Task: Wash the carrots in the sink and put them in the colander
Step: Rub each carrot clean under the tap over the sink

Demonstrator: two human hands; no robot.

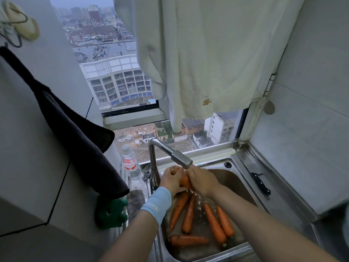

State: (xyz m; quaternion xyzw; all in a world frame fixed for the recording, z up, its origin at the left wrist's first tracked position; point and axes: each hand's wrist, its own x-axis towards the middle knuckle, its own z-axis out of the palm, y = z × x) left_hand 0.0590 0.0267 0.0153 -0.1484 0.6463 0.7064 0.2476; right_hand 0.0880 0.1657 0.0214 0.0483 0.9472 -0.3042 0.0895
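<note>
Orange carrots (214, 222), steel-grey sink (243, 178), pale blue wristband (157, 204), cream towel (204, 53), black cloth (75, 133)

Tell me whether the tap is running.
On: water streams below the carrot, gripped by left hand and right hand under the faucet, into the sink.

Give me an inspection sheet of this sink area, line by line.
Surface: steel sink, wet; water falls below the tap.
Job's things: one carrot held under the tap; five carrots lie in the sink; no colander seen.
Clutter: knife on the ledge right of the sink; bottle left of the tap.
Grips: left hand and right hand both grip the held carrot.
Cables: nothing seen.
Surroundings: white towel over the window; dark cloth hanging at left.
</note>
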